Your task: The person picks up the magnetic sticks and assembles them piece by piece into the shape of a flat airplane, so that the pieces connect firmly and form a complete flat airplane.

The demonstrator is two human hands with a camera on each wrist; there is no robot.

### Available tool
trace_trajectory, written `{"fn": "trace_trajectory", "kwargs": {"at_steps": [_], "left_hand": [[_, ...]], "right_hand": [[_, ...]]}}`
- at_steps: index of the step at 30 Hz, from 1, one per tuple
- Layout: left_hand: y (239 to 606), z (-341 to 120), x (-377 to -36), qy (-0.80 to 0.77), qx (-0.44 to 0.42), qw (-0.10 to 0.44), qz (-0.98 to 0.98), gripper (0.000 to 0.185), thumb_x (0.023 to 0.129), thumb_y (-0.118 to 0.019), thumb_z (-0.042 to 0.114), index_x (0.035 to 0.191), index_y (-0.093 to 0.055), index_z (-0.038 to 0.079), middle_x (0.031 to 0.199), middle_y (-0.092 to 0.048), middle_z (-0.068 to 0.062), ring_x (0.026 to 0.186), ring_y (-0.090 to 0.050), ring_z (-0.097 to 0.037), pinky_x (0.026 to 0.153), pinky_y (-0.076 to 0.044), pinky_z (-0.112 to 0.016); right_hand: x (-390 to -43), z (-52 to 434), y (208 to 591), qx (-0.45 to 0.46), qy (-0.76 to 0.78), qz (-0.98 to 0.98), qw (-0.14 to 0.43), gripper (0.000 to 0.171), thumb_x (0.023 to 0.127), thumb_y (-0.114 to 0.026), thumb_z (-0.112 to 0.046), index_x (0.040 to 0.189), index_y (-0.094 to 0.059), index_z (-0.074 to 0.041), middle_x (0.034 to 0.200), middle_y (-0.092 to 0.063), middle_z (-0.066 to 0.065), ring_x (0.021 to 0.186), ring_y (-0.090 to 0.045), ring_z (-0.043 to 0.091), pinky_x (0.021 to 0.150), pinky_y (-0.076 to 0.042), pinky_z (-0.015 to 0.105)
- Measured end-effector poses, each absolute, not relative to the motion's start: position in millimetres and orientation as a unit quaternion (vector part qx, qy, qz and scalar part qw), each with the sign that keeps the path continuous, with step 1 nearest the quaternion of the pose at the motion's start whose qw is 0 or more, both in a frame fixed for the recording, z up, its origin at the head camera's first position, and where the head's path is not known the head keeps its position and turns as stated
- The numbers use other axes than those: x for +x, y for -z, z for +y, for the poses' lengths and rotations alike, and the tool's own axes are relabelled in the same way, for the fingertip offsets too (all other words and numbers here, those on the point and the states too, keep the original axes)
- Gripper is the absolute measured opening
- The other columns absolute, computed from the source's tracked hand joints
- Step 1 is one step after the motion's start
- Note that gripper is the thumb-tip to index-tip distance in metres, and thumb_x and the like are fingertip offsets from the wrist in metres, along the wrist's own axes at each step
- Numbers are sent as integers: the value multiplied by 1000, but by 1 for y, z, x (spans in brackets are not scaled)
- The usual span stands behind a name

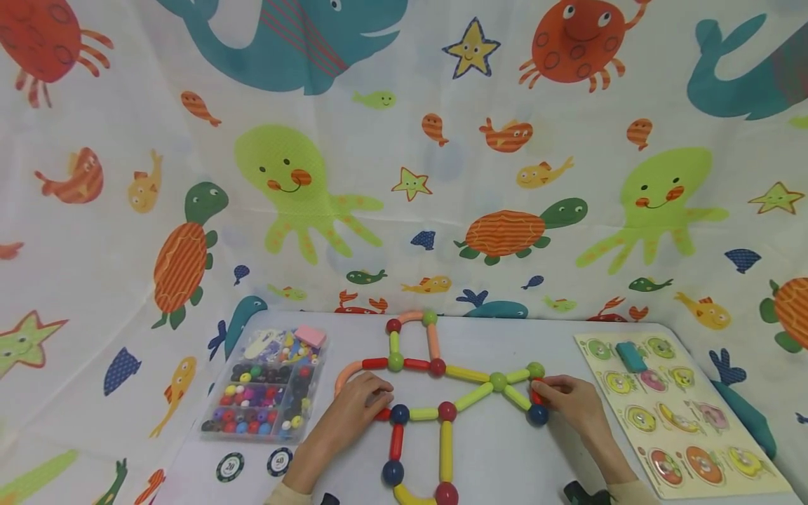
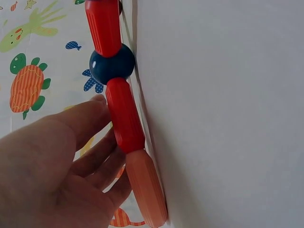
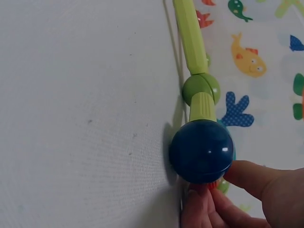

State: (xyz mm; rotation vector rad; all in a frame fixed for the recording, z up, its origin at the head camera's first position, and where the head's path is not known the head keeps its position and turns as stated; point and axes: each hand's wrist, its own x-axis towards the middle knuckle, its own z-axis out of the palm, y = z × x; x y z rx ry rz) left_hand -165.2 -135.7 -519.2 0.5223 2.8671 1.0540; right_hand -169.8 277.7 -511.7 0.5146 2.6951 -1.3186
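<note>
A flat figure of coloured rods and balls [image 1: 442,393] lies on the white table [image 1: 505,456]. My left hand [image 1: 366,398] rests on its left side, fingers laid over a short red rod [image 2: 124,116] that joins a peach curved rod [image 2: 147,190] to a dark blue ball [image 2: 112,64]. In the left wrist view the fingers [image 2: 90,118] are fairly straight and touch that rod. My right hand [image 1: 550,393] pinches a small red rod [image 3: 212,186] just under another dark blue ball [image 3: 202,151], beside a green ball [image 1: 535,369]. A light green rod [image 3: 191,35] runs away from it.
A clear box of sorted beads [image 1: 265,386] with a pink block [image 1: 310,335] on it stands at the left. Two poker chips [image 1: 230,466] lie in front of it. A wooden peg puzzle board [image 1: 682,414] with a teal block [image 1: 631,356] lies at the right. A sea-creature cloth hangs behind.
</note>
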Motion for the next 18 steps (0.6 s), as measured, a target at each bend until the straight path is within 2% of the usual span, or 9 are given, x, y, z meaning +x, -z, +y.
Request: {"fn": "trace_trajectory", "kwargs": {"at_steps": [5,11,18], "left_hand": [[519,-136,-163,-338,170,13,926,17,97,-70,29,111,-74,21,103,-66,17,101,-59,-3,95,-55,-34],[519,-135,-163,-338,174,3,925,15,97,-70,26,110,-74,19,102,-66,15,101,-61,-4,95,-55,-36],[517,-133,-161,-332,173,-13,927,16,97,-70,26,111,-74,18,106,-66,11,105,-61,-9,97,-54,-38]], "right_hand": [[-168,278,512,166,433,885,47,55,92,-74,-39,120,-66,7,96,-74,13,77,-70,13,66,-51,24],[-166,280,511,168,425,889,39,54,97,-66,-44,123,-65,2,102,-74,13,80,-66,15,68,-51,25],[-162,274,503,166,406,899,-18,50,101,-59,-47,126,-65,-4,108,-73,15,92,-66,23,67,-48,25]]}}
